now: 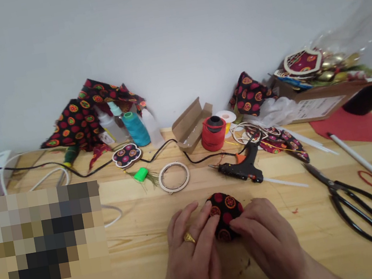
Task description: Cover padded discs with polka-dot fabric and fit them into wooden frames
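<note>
A small round piece of dark patterned fabric [226,206] with red and orange circles lies near the table's front, between my hands. My left hand [195,247], with a gold ring, rests its fingertips on the fabric's left edge. From the other side my right hand [271,234] pinches the fabric's right edge between thumb and fingers. Beyond them lies a pale ring-shaped wooden frame [174,177]. A black glue gun [242,165] lies on its side farther right, a white glue stick [286,182] poking from its back.
Large black-handled scissors [356,206] lie at the right, near a white pen [354,154]. Thread spools, glue bottles and an open cardboard box [192,124] stand along the wall. A black cable [153,157] crosses the table. A blurred patch covers the left front.
</note>
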Action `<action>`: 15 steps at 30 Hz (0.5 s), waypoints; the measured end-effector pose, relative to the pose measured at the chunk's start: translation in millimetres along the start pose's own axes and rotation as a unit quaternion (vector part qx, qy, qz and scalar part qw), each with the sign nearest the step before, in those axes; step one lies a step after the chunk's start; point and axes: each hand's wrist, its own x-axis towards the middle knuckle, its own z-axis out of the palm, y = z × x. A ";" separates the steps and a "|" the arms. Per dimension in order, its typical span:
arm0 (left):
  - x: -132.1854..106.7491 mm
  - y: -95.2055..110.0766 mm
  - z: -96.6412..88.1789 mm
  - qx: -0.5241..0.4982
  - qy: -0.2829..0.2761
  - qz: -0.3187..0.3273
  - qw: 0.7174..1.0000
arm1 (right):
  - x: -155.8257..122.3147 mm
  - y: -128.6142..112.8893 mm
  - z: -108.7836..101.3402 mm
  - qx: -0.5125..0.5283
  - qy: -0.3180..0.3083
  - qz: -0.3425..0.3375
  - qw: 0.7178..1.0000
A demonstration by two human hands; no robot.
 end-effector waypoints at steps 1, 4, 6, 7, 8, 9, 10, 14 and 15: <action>-0.6 -0.8 0.1 0.000 0.000 0.005 1.000 | 0.6 0.0 0.3 0.001 0.001 -0.002 1.000; -2.2 -2.7 -0.4 0.004 0.001 0.013 1.000 | 3.1 -0.4 1.5 0.009 0.014 -0.005 1.000; -2.6 -4.4 -2.7 0.011 0.000 0.012 1.000 | 4.1 -0.6 2.8 0.008 0.020 -0.003 1.000; -2.4 -5.7 -4.8 0.018 -0.001 0.013 1.000 | 4.2 -0.5 3.5 0.007 0.019 -0.001 1.000; -1.8 -7.2 -7.6 0.029 -0.005 0.019 0.999 | 4.0 -0.4 4.2 0.006 0.019 0.001 1.000; -0.8 -9.0 -11.0 0.043 -0.011 0.030 0.999 | 3.5 -0.1 4.8 0.004 0.020 0.001 1.000; 0.6 -10.9 -14.9 0.059 -0.017 0.045 0.997 | 2.8 0.3 5.4 0.002 0.021 0.000 1.000; 5.4 -18.3 -29.7 0.124 -0.026 0.095 0.987 | 0.5 1.6 6.0 -0.020 0.035 -0.011 0.999; 4.6 -20.4 -32.2 0.134 -0.029 0.102 0.985 | 0.3 1.8 5.8 -0.024 0.034 -0.011 0.999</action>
